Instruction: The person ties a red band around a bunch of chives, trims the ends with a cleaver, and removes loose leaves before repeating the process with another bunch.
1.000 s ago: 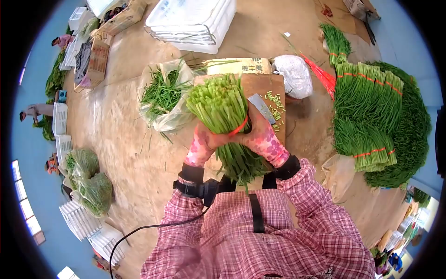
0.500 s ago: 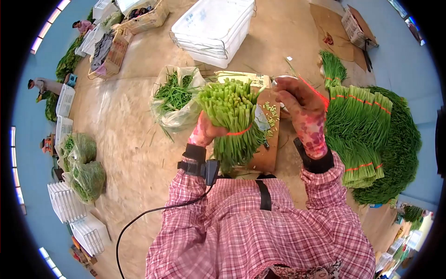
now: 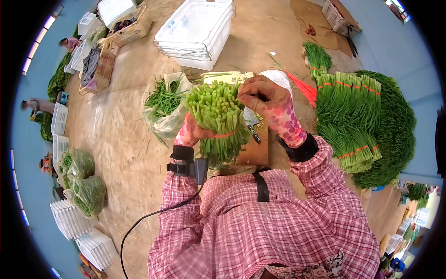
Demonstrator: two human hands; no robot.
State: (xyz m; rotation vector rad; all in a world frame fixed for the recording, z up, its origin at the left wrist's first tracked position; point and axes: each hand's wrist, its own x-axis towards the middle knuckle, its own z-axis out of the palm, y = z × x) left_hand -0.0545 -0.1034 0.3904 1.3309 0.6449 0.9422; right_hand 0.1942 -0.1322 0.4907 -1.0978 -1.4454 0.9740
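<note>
My left hand (image 3: 197,131) is wrapped around a thick bundle of garlic chives (image 3: 216,111), tied with a red band (image 3: 225,135). Its pale cut ends face up and the leaves hang below. My right hand (image 3: 269,100) is at the bundle's upper right edge, thumb and fingers pinched together by the stalk ends; what they hold, if anything, is hidden. Under the bundle, a tool with a wide blade and dark handle (image 3: 255,134) lies on a brown board (image 3: 260,151). Behind my right hand is a white rounded object (image 3: 280,79).
Tied chive bundles (image 3: 348,116) lie stacked at right beside a loose green heap (image 3: 395,125). Loose red ties (image 3: 304,88) lie nearer. A plastic bag of greens (image 3: 165,100) sits left; white crates (image 3: 195,35) stand ahead. Other people (image 3: 39,104) are at far left.
My right hand has moved left and down to the bundle's edge, and its fingers have come together. The left hand keeps its hold. The view has shifted slightly.
</note>
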